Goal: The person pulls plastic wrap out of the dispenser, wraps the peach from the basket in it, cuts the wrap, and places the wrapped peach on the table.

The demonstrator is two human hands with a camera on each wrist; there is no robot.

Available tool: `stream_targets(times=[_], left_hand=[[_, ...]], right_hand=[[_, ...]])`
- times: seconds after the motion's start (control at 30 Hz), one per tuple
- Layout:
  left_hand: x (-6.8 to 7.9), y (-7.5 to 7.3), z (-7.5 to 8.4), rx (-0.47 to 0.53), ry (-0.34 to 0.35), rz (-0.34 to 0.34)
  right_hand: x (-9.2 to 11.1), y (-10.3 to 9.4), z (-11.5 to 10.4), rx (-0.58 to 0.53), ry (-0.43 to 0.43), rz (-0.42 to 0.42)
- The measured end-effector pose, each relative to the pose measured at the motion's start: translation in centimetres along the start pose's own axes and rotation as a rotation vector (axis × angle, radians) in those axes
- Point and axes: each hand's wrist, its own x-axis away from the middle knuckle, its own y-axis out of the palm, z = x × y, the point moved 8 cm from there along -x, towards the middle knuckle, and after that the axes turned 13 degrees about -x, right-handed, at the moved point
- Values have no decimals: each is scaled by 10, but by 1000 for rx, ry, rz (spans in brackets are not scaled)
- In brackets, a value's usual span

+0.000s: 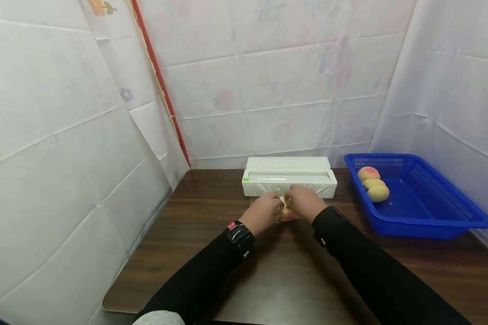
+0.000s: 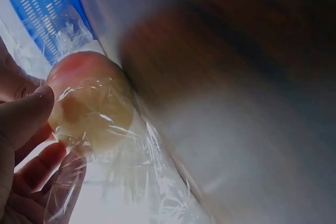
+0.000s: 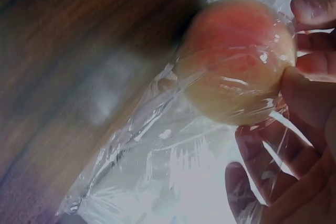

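Note:
A peach (image 1: 288,215), red on one side and pale yellow on the other, is between my two hands, covered by clear cling film (image 3: 178,156). My left hand (image 1: 263,212) holds the peach from the left, its thumb at the fruit's side and fingers curled in the film. From the right, my right hand (image 1: 306,203) grips it, with the thumb (image 3: 307,95) against the peach and several fingertips behind the film. The film stretches from the fruit towards a white cling film dispenser (image 1: 289,187), whose lid stands raised at the back.
To the right on the brown wooden table (image 1: 179,234) stands a blue plastic basket (image 1: 427,221). Three more peaches (image 1: 373,183) lie along its left side. White sheeting (image 1: 284,90) covers the walls behind and at both sides.

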Motion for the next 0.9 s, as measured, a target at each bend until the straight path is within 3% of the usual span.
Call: stream_targets(times=[0.33,0.47,0.6,0.73,0.9], left_hand=[[-17,-1,-2,-17,-43,-70],[-20,-1,-2,-1,-49,-65],[-25,-1,-1,-16,-20,-48],[-25,1,-3,-24,-22,-58],[-28,1,-7,-4,-26,-80]], right_hand=[[-10,0,12,-36,18,-25],[-5,1,13,-20,37,-17],[7,-7,8,75,40,92],[26,-10,-6,163,-22,237],[35,1,-13,205,-106,295]])
